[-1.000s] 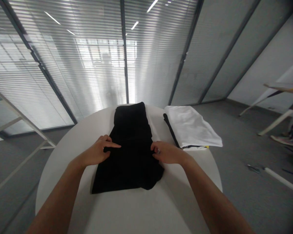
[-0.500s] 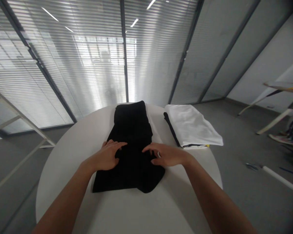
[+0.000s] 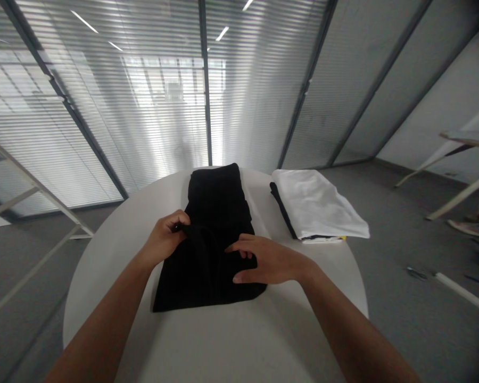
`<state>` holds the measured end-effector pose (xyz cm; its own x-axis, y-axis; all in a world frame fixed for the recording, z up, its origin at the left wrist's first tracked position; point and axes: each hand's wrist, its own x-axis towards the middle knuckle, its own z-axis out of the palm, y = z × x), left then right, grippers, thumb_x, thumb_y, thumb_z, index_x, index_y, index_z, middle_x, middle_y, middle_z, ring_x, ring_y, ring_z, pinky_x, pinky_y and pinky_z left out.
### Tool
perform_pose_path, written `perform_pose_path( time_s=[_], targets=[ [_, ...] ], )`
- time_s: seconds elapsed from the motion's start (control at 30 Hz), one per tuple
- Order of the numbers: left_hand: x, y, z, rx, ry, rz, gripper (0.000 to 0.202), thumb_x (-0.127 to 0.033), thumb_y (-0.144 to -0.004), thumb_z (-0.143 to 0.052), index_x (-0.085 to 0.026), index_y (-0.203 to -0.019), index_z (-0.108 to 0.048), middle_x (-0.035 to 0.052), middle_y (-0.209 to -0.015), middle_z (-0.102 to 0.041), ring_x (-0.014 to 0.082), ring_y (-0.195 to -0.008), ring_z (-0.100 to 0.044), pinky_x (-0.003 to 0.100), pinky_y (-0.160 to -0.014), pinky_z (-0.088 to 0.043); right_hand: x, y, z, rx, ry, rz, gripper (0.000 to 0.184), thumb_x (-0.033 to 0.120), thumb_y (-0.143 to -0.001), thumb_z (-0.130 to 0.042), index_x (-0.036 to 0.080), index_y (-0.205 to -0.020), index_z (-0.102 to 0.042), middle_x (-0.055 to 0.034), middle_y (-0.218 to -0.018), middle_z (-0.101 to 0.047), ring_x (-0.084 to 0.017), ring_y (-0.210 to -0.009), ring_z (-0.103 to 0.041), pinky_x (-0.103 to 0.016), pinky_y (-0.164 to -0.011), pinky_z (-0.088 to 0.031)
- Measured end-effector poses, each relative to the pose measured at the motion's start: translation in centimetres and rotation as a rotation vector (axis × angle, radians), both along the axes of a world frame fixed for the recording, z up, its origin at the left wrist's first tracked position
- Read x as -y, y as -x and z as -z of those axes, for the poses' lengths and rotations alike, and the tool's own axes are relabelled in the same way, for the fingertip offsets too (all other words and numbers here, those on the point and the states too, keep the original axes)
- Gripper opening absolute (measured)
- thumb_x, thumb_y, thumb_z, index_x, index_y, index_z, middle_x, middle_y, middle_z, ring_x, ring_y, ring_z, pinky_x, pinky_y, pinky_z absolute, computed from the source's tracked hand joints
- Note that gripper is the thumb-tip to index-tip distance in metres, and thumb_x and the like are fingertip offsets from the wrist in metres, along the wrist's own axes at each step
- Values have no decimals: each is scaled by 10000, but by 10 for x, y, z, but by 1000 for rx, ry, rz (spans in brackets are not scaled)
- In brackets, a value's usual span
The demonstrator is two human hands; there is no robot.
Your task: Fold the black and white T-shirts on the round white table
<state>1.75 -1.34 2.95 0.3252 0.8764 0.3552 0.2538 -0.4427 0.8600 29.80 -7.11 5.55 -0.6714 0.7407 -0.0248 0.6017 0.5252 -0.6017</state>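
A black garment (image 3: 215,194), partly folded, lies lengthwise on the round white table (image 3: 223,346); I cannot make out what kind of garment it is. My left hand (image 3: 168,234) pinches a raised edge of its cloth at the left side, and a crease runs down from that pinch. Over the right part of the cloth rests my right hand (image 3: 259,259), fingers apart, thumb and fingertips against the fabric with nothing gripped.
A stack of folded clothes, white on top (image 3: 319,205), lies at the table's right edge. Behind the table stands a glass wall with blinds (image 3: 151,117). A white metal frame (image 3: 35,186) is at left; table legs (image 3: 459,197) stand at right.
My left hand has gone from lying flat to pinching and lifting the cloth's left edge. The right hand has shifted slightly, and the garment's lower right corner lies pulled in.
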Motion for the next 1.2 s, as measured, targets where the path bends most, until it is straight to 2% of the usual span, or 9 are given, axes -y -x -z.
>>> perform_pose_path(
  time_s=[0.17, 0.4, 0.5, 0.63, 0.73, 0.83, 1.0, 1.13, 1.2],
  targets=[
    [2, -8, 0, 111, 38, -185, 67, -141, -696, -594, -178, -698, -538, -47, -663, -509, 99, -640, -467, 229, -620, -360, 15, 24, 8, 85, -269, -9, 808, 661, -661, -711, 216, -1314, -542, -89, -1070, -525, -247, -955, -503, -411, -879, -405],
    [-2, -8, 7, 255, 58, -269, 44, -167, -708, -572, -190, -742, -555, -48, -663, -531, 98, -593, -463, 222, -570, -358, 30, 48, 21, 230, -459, 69, 720, 310, -724, -677, 205, -1398, -447, -110, -1105, -511, -260, -967, -457, -410, -850, -379],
    [-6, -3, 11, 382, 63, -277, 33, -201, -736, -588, -198, -762, -569, -42, -673, -552, 99, -576, -468, 224, -548, -365, 22, 42, 18, 185, -476, 84, 602, 201, -762, -598, 229, -1357, -507, -98, -1110, -515, -239, -960, -454, -385, -834, -381],
    [-9, 3, 12, 451, 50, -256, 70, -181, -707, -614, -203, -698, -548, -52, -583, -504, 101, -538, -450, 227, -526, -364, 10, 30, 15, 129, -527, 33, 339, 145, -852, -515, 256, -1127, -680, -75, -1070, -542, -212, -943, -460, -373, -837, -373],
    [-10, 8, 13, 468, 56, -180, 94, -155, -679, -621, -199, -671, -538, -48, -577, -511, 100, -531, -452, 233, -523, -361, 11, 29, 14, 72, -588, -6, 291, 140, -876, -499, 247, -1046, -711, -69, -1004, -550, -198, -891, -458, -363, -811, -381],
    [-11, 12, 12, 462, 90, -86, 78, -183, -668, -631, -191, -666, -554, -29, -610, -545, 110, -557, -485, 243, -538, -374, 20, 34, 12, 47, -638, -46, 312, 126, -891, -467, 228, -1076, -697, -72, -955, -551, -192, -859, -455, -348, -776, -392],
    [-15, 16, 17, 456, 110, -56, 116, -220, -662, -643, -182, -633, -538, 3, -662, -589, 138, -651, -554, 255, -590, -414, 38, 48, 8, 146, -504, -87, 332, 212, -879, -513, 230, -1193, -619, -66, -992, -566, -193, -853, -498, -339, -740, -421],
    [-18, 15, 22, 433, 146, -145, 78, -236, -683, -643, -187, -667, -585, -2, -632, -590, 122, -570, -529, 238, -525, -385, 38, 56, 22, 278, -402, -9, 484, 471, -808, -640, 189, -1196, -581, -93, -1062, -580, -256, -921, -540, -390, -746, -452],
    [-18, 14, 23, 421, 141, -163, 59, -237, -672, -649, -187, -684, -621, -2, -618, -585, 119, -544, -513, 232, -494, -362, 33, 57, 30, 335, -391, 26, 472, 483, -806, -654, 174, -1158, -590, -105, -1064, -591, -277, -956, -547, -417, -786, -451]
  ],
)
